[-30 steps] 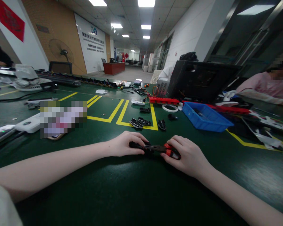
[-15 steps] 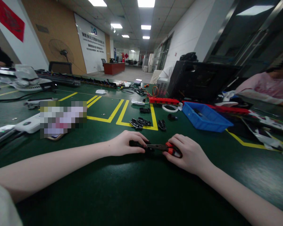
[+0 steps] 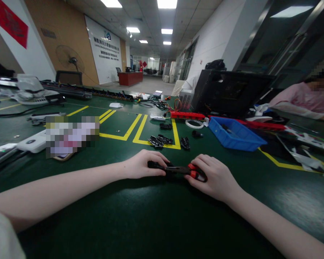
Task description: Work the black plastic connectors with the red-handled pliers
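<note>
Pliers [image 3: 183, 169] with red handles, squeezed in the right hand [image 3: 216, 178], bite a small black part [image 3: 153, 165] that the left hand [image 3: 143, 164] pinches against the counter [image 3: 151, 223]. Seemingly a gripping step; any pull calls for a firm left-hand hold.

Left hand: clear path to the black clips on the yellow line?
Probably yes: only bare green mat lies between the left hand and the small black plastic clips. But its fingers are closed on a black part at the tip of red-handled pliers.

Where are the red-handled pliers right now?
Head view, centre: the pliers sit low on the green table, handles in the right hand, tips at a black part under the left hand.
</note>
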`<action>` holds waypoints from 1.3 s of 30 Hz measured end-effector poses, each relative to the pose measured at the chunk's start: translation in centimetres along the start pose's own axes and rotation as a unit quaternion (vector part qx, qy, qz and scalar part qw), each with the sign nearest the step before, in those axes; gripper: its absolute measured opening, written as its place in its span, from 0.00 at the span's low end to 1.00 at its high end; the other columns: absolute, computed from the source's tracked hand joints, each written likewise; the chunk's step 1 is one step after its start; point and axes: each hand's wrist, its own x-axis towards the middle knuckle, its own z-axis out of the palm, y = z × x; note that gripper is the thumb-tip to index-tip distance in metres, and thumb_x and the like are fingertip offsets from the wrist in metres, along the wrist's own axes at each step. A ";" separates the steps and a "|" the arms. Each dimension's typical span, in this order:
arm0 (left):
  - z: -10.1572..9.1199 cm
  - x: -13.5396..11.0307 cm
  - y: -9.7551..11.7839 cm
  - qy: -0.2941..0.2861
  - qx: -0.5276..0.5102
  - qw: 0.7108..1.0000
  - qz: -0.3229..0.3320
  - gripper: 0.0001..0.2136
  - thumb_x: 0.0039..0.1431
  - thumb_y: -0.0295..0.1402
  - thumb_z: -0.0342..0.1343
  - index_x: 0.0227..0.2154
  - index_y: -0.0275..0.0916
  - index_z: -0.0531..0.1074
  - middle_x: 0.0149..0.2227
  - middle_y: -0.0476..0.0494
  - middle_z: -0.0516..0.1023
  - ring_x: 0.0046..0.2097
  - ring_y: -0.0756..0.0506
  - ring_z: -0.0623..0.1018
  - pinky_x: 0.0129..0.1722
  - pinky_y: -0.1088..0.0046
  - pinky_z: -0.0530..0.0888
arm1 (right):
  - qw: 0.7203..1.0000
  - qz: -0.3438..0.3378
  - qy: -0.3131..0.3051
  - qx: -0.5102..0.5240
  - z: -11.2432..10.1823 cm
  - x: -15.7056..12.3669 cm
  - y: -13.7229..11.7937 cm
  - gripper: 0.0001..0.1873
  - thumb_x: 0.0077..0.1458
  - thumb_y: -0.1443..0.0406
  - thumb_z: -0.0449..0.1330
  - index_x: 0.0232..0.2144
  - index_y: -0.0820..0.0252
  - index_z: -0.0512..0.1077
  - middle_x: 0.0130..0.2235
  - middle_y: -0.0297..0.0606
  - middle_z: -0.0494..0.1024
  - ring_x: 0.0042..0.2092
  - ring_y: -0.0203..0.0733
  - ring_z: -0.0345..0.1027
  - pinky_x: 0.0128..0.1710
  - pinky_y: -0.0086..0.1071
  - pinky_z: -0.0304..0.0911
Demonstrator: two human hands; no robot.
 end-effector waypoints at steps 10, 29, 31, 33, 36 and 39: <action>0.2 0.0 0.0 0.009 -0.017 1.000 0.007 0.07 0.59 0.31 0.63 0.40 0.36 0.79 0.49 0.37 0.79 0.50 0.43 0.78 0.53 0.63 0.73 | 1.000 0.016 0.010 0.013 -0.1 0.0 0.0 0.13 0.57 0.54 0.57 0.33 0.58 0.69 0.35 0.41 0.75 0.34 0.43 0.68 0.32 0.35 0.61; 0.2 0.0 -0.1 -0.004 0.001 1.000 0.005 0.08 0.58 0.31 0.64 0.40 0.35 0.79 0.50 0.37 0.78 0.50 0.44 0.78 0.52 0.64 0.74 | 0.999 0.018 -0.037 0.020 -0.1 0.0 -0.2 0.14 0.59 0.54 0.57 0.34 0.60 0.69 0.35 0.42 0.74 0.34 0.43 0.66 0.32 0.36 0.59; 0.1 0.0 0.0 -0.004 0.001 1.000 0.004 0.08 0.59 0.31 0.63 0.40 0.34 0.78 0.50 0.37 0.77 0.50 0.44 0.78 0.52 0.64 0.74 | 0.999 0.019 -0.039 0.021 0.0 0.0 -0.2 0.14 0.59 0.54 0.57 0.34 0.60 0.69 0.35 0.41 0.73 0.33 0.43 0.65 0.32 0.36 0.59; 0.1 0.1 0.0 -0.001 -0.001 1.000 0.005 0.08 0.59 0.30 0.63 0.40 0.34 0.78 0.50 0.36 0.78 0.50 0.44 0.78 0.52 0.64 0.74 | 0.999 0.019 -0.038 0.022 0.0 0.0 -0.1 0.14 0.58 0.54 0.57 0.33 0.59 0.68 0.34 0.41 0.73 0.33 0.43 0.65 0.32 0.36 0.59; 0.2 0.0 0.1 0.005 -0.009 1.000 0.009 0.08 0.59 0.30 0.63 0.41 0.34 0.78 0.49 0.37 0.78 0.50 0.43 0.78 0.53 0.63 0.73 | 0.999 0.025 -0.032 0.026 0.1 0.0 -0.1 0.14 0.58 0.54 0.57 0.32 0.59 0.68 0.34 0.41 0.73 0.33 0.43 0.65 0.33 0.36 0.58; 0.2 0.0 0.1 0.019 -0.006 1.000 0.011 0.08 0.60 0.31 0.62 0.41 0.35 0.78 0.49 0.38 0.78 0.50 0.44 0.78 0.53 0.63 0.74 | 0.998 0.034 -0.033 0.033 0.1 0.0 -0.1 0.13 0.58 0.54 0.56 0.32 0.58 0.67 0.34 0.40 0.73 0.34 0.43 0.66 0.33 0.36 0.59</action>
